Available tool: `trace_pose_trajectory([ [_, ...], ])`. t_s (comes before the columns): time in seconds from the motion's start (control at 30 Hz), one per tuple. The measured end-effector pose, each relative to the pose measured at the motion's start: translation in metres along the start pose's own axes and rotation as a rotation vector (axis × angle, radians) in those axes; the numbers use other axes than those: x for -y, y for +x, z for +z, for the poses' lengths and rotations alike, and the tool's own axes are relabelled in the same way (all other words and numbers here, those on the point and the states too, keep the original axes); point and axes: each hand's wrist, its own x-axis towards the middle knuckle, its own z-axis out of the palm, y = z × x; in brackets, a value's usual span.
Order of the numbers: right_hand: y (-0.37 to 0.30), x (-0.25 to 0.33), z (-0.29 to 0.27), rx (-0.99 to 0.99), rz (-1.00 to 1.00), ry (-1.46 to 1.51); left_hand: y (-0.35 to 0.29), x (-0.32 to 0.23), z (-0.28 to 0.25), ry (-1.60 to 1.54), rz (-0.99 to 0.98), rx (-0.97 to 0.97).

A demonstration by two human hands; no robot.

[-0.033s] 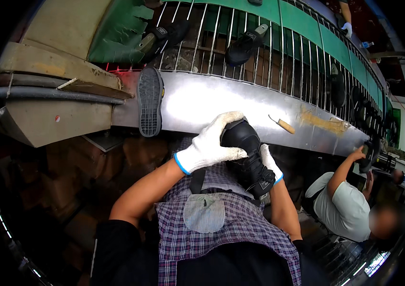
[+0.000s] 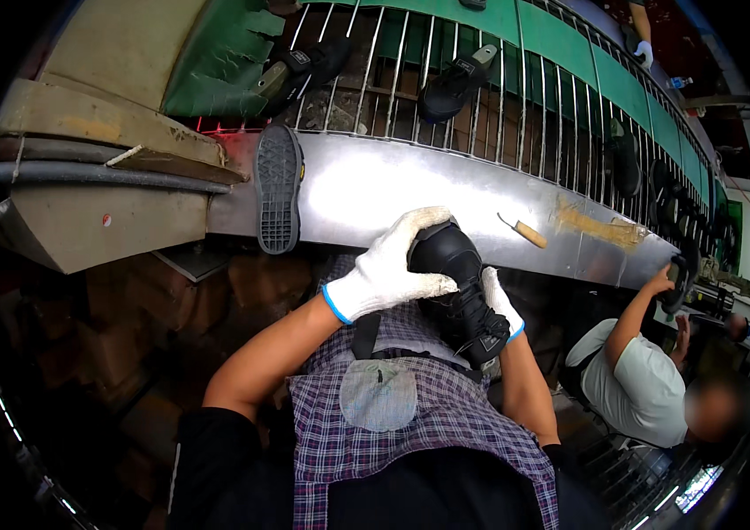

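A black lace-up shoe (image 2: 447,256) is held in front of my apron, its toe toward the metal ledge and its laces toward me. My left hand (image 2: 397,269), in a white glove with a blue cuff, wraps round the toe from the left, the thumb lying across the upper. On the other side my gloved right hand (image 2: 500,305) grips the shoe, its fingers mostly hidden behind it. A grey shoe sole (image 2: 277,190) lies tread up on the ledge to the left. To the right rests a small hooked tool (image 2: 530,233) with a wooden handle.
Beyond the shiny metal ledge (image 2: 366,177) runs a rack of metal bars (image 2: 516,106) carrying several dark shoes (image 2: 454,88). A beige casing with pipes (image 2: 101,177) bounds the left. At the right a co-worker (image 2: 636,371) sits holding a dark shoe (image 2: 680,284); another person's gloved hand (image 2: 644,55) shows far right.
The co-worker at the right has turned the dark shoe slightly and shifted a hand. My hands and the shoe in them have not visibly moved.
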Motion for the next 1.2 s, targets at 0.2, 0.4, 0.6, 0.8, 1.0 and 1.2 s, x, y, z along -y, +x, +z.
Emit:
trace_pose_trajectory([
  [0.2, 0.007, -0.003, -0.011, 0.043, 0.007, 0.017, -0.003, -0.002, 0.002, 0.002, 0.027, -0.015],
  [0.4, 0.014, 0.002, -0.013, 0.133, -0.092, -0.133, -0.010, -0.010, 0.003, -0.037, 0.022, -0.055],
  [0.6, 0.028, 0.002, -0.029, 0.272, -0.217, -0.102, -0.002, -0.037, 0.002, -0.067, 0.065, -0.021],
  [0.8, -0.022, 0.040, 0.043, 0.673, -0.496, 0.122, 0.036, -0.157, -0.037, 0.280, 0.461, 0.009],
  [1.0, -0.047, 0.014, 0.090, 0.399, -0.509, 0.280, 0.049, -0.215, -0.058, 0.421, 0.490, 0.149],
  [1.2, -0.066, 0.121, 0.045, 0.399, -0.895, -1.123, 0.048, -0.176, -0.062, 0.213, 0.198, 0.111],
])
